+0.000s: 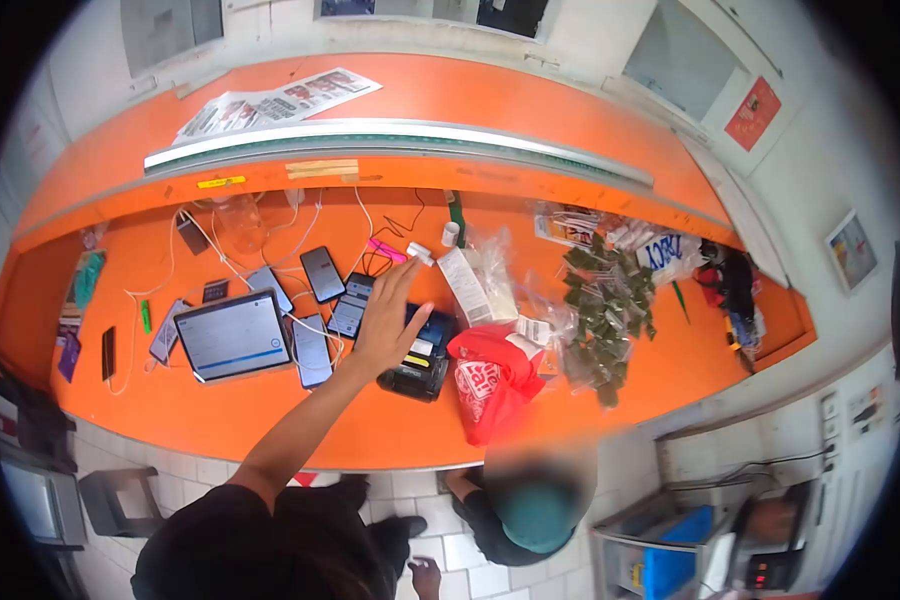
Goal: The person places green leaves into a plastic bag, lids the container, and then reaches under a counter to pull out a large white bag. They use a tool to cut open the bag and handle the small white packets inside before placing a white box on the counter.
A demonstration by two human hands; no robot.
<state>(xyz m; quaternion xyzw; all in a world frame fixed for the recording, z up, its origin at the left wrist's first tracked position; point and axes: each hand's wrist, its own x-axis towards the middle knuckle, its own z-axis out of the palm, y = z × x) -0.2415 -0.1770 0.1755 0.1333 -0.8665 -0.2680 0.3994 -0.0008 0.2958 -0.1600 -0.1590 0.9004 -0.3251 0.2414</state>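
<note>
My left hand (382, 322) reaches over the orange counter (240, 425), back of the hand up, fingers stretched out and thumb apart. Its fingertips are right at a small white object (420, 253). Below the palm, a dark phone with a lit screen (349, 306) lies on the left and a black card terminal (419, 372) on the right, each partly covered by the hand. Low at the bottom edge is my right hand (425, 578), hanging away from the counter with fingers loosely bent and nothing visible in it.
A tablet (233, 336), several phones and tangled white cables lie to the left. To the right are a white box (464, 285), a red plastic bag (492, 378) and a pile of small packets with green contents (610, 315). A person in a green cap (540, 515) is close by.
</note>
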